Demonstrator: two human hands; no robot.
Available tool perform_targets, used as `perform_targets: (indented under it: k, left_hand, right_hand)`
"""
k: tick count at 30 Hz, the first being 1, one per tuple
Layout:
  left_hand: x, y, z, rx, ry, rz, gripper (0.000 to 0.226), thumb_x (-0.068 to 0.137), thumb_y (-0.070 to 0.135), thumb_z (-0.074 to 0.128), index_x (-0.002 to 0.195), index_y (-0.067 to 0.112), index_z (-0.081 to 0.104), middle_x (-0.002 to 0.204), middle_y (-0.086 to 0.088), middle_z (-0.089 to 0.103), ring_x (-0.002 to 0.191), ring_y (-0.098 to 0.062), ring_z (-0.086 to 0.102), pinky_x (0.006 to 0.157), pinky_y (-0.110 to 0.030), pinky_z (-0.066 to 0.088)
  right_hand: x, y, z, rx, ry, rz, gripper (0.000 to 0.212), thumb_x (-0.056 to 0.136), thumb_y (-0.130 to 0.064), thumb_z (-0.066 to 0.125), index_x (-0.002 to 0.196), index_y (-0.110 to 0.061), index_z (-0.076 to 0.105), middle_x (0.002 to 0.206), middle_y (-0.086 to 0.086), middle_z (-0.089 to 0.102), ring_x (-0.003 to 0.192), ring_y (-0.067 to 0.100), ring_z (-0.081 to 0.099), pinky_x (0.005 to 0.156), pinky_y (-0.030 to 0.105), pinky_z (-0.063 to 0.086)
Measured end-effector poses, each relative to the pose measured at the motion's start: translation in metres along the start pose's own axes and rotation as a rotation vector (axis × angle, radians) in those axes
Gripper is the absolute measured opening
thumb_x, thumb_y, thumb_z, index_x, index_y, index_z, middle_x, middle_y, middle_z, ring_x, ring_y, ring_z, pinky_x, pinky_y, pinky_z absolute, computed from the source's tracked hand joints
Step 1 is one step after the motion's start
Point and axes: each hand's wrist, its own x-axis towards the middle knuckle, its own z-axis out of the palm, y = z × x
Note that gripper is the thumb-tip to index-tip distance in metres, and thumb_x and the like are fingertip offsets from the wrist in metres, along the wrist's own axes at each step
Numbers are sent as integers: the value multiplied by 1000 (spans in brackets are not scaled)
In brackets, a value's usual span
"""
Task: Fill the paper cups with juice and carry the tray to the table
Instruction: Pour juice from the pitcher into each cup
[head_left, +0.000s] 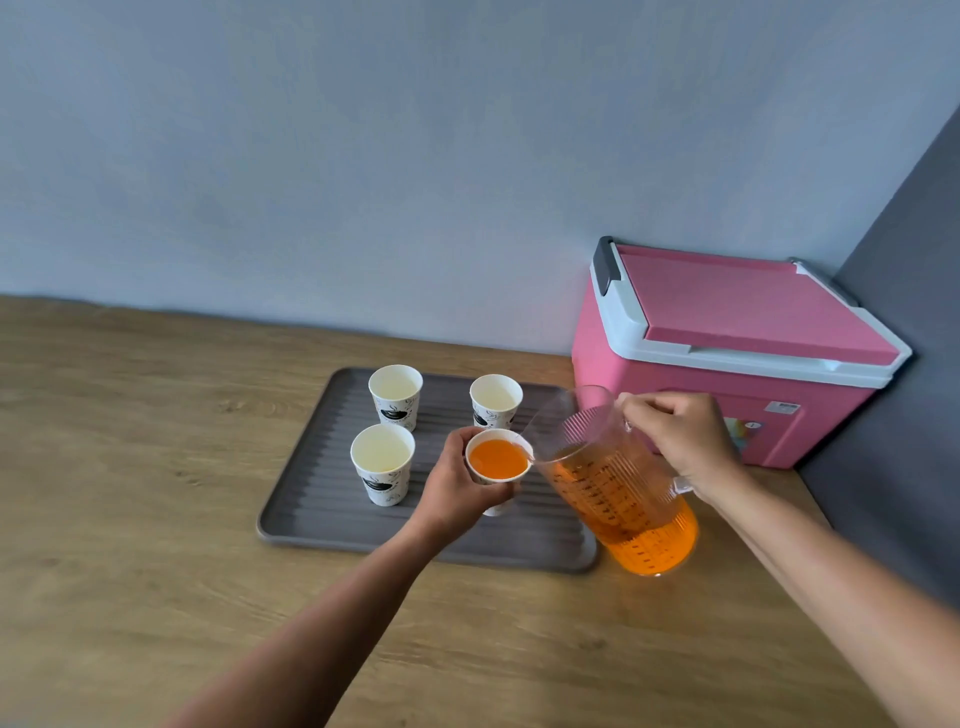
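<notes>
A grey ribbed tray (322, 525) lies on the wooden counter. Three empty white paper cups stand on it: back left (396, 397), back right (495, 402) and front left (382, 465). My left hand (457, 480) grips a fourth paper cup (497, 460), held over the tray's right part and nearly full of orange juice. My right hand (680, 441) holds the handle of a clear ribbed pitcher (623, 493), tilted left with its spout at the cup's rim. The pitcher is about half full of orange juice.
A pink cooler box (727, 353) with a white rim and closed lid stands in the back right corner, just behind the pitcher. A dark wall (904, 364) bounds the counter on the right and a pale wall runs behind. The wooden counter (130, 493) stretches left and toward me.
</notes>
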Motion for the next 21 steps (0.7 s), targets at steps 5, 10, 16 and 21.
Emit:
perform_targets:
  k: [5,10,16,21]
  left_hand:
    - [6,-12,0,30,25,-13,72,64,25,88,121,29,44,114,11,60,103,-3,59,91,-29,51]
    - [8,-19,2,39,36,-34,74,64,26,88,122,28,44,114,12,59,103,0,57,85,-20,48]
    - [10,-21,2,39,23,-50,75,64,26,88,123,30,42,114,13,57,103,-1,57,84,-18,47]
    - [9,-22,0,58,17,-55,100,57,34,89,140,33,32,131,4,53,117,-11,55,100,-32,47]
  right_hand:
    - [-2,-2,-2,73,75,36,32,85,-26,71,77,5,74,79,34,66,56,27,53,63,30,39]
    - [-1,-4,-2,104,107,79,42,86,-29,70,80,13,69,50,11,45,41,8,36,57,29,35]
    - [-4,-9,-1,116,124,69,40,87,-29,70,79,10,70,51,11,48,37,5,38,56,28,35]
    - [-2,-11,2,111,107,78,40,88,-28,69,75,10,69,32,-10,40,32,3,38,53,25,36]
